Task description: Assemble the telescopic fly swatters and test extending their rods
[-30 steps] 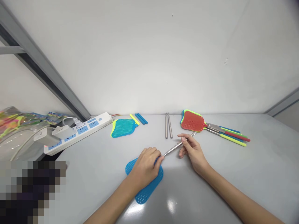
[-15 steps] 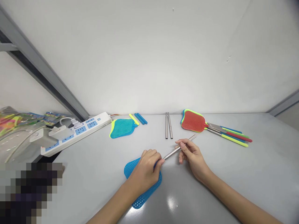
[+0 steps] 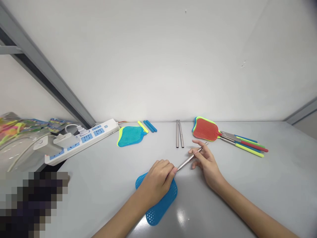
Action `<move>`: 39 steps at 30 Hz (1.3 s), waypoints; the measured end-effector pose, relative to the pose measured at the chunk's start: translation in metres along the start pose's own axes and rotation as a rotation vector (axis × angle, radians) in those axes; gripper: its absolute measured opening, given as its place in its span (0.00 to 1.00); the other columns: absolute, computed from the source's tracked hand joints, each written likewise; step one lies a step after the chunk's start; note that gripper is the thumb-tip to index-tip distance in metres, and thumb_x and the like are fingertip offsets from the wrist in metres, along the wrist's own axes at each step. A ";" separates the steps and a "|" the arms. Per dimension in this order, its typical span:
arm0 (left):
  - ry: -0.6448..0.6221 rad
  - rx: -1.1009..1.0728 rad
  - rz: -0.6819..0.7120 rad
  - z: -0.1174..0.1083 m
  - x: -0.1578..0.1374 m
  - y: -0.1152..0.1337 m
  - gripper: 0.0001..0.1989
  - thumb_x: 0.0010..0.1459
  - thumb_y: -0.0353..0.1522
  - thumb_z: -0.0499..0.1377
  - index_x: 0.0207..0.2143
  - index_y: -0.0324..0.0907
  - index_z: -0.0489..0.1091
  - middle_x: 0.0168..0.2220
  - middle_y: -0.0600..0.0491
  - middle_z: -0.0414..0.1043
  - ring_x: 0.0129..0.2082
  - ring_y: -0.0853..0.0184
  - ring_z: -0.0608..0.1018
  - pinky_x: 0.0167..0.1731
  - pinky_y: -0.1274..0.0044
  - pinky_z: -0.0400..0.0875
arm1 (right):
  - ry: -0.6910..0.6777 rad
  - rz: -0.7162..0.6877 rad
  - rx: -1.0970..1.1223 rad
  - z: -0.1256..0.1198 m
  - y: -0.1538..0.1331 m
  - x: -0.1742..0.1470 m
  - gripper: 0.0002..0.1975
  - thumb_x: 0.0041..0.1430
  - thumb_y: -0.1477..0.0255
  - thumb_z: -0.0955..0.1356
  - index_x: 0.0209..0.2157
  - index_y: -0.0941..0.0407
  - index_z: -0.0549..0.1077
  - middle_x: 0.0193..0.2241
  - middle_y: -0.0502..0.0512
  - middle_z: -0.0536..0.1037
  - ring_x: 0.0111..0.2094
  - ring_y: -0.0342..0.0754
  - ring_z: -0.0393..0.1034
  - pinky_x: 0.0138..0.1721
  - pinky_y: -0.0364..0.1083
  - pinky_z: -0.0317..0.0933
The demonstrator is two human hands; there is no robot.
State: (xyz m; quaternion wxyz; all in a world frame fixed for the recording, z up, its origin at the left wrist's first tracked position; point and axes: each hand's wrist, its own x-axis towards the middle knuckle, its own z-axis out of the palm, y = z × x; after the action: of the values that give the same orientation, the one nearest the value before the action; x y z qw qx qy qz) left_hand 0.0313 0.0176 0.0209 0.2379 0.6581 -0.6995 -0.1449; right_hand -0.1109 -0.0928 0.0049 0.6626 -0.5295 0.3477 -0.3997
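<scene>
On the near middle of the grey table (image 3: 99, 195), a blue swatter head (image 3: 162, 206) is held flat under the left hand (image 3: 158, 180), whose fingers are closed over its upper end; the neck is hidden by the hand. By the left thumb the lower end of a metal rod (image 3: 187, 162) is met; whether it is seated in the neck cannot be told. The rod, slanted up to the right, is pinched between thumb and fingers of the right hand (image 3: 208, 163), other fingers loosely curled. Behind, two metal tubes (image 3: 177, 137) are laid side by side. At right, swatters are stacked, a red swatter (image 3: 205, 129) on top. At left, a teal swatter head (image 3: 131, 136) is laid over a yellow one, near a yellow grip (image 3: 143, 127), blue grips (image 3: 150, 126) and a white power strip (image 3: 105, 145).
</scene>
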 end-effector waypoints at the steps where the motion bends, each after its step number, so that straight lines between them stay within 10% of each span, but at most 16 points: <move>1: -0.001 0.001 -0.001 0.000 0.000 0.000 0.14 0.60 0.32 0.39 0.26 0.41 0.60 0.26 0.55 0.61 0.29 0.70 0.63 0.33 0.75 0.59 | 0.045 -0.009 0.017 -0.001 -0.001 0.002 0.21 0.48 0.66 0.65 0.46 0.51 0.60 0.28 0.51 0.69 0.27 0.44 0.66 0.19 0.40 0.61; 15: 0.099 -0.054 0.021 -0.003 0.000 -0.001 0.13 0.59 0.31 0.42 0.32 0.42 0.65 0.32 0.53 0.64 0.34 0.69 0.67 0.38 0.75 0.61 | 0.203 0.069 0.259 -0.027 -0.003 0.025 0.13 0.45 0.74 0.66 0.36 0.57 0.65 0.27 0.53 0.73 0.24 0.45 0.69 0.19 0.40 0.60; 23: 0.471 -0.090 -0.240 0.002 0.004 -0.015 0.16 0.55 0.34 0.48 0.47 0.47 0.58 0.48 0.49 0.56 0.50 0.61 0.59 0.48 0.65 0.52 | 0.347 0.011 0.397 -0.050 -0.007 0.041 0.10 0.43 0.75 0.66 0.32 0.56 0.67 0.24 0.51 0.73 0.23 0.43 0.69 0.19 0.40 0.60; 28: 0.661 -0.703 -0.568 0.002 0.010 -0.020 0.28 0.51 0.42 0.51 0.53 0.46 0.45 0.47 0.47 0.56 0.44 0.63 0.66 0.41 0.68 0.61 | 0.379 0.030 0.498 -0.061 -0.011 0.045 0.08 0.43 0.77 0.64 0.30 0.56 0.67 0.24 0.50 0.73 0.23 0.44 0.69 0.19 0.41 0.61; 32: 0.549 -1.351 -0.614 -0.004 0.014 -0.012 0.20 0.52 0.42 0.49 0.45 0.40 0.57 0.38 0.49 0.66 0.37 0.66 0.71 0.37 0.73 0.65 | 0.393 0.072 0.551 -0.063 -0.011 0.044 0.07 0.43 0.77 0.64 0.29 0.56 0.67 0.22 0.49 0.71 0.23 0.43 0.68 0.20 0.41 0.61; 39: 0.358 -1.590 -0.671 -0.005 0.011 0.000 0.12 0.48 0.37 0.56 0.32 0.38 0.67 0.32 0.51 0.72 0.35 0.65 0.74 0.38 0.75 0.66 | 0.338 0.072 0.638 -0.057 -0.020 0.041 0.06 0.46 0.77 0.61 0.28 0.58 0.67 0.16 0.47 0.65 0.18 0.39 0.61 0.18 0.39 0.57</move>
State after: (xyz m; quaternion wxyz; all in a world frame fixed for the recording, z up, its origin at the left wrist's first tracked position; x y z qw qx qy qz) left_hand 0.0339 0.0077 0.0270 0.6766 0.4811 -0.1136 -0.5458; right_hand -0.1463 -0.1555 0.0116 0.7412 -0.2101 0.3284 -0.5465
